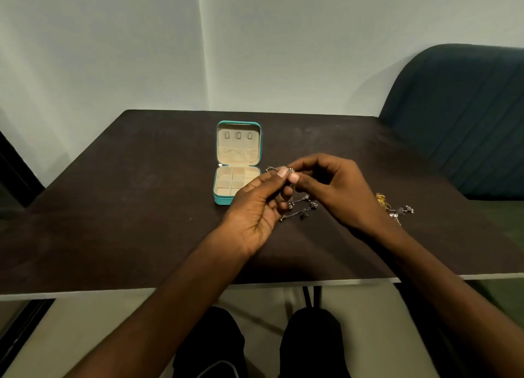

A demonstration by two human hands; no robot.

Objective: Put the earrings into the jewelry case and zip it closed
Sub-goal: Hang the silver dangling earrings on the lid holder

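A small teal jewelry case point(220, 199) lies open on the dark table, its lid standing up behind and its beige compartments showing. Just right of the case, my left hand point(255, 207) and my right hand point(334, 190) meet above the table. Both pinch a small silver earring point(290, 170) between thumb and fingertips. A further silver piece point(271, 168) pokes out beside my left thumb. Long silver drop earrings point(300, 209) lie on the table below my hands. More earrings, silver point(402, 211) and gold point(381, 199), lie to the right behind my right wrist.
The dark table point(127, 207) stands against a pale wall, its front edge near my knees. A dark green chair point(459, 117) stands at the table's right side. The lid's inside has three small hooks point(238, 135) and a pocket.
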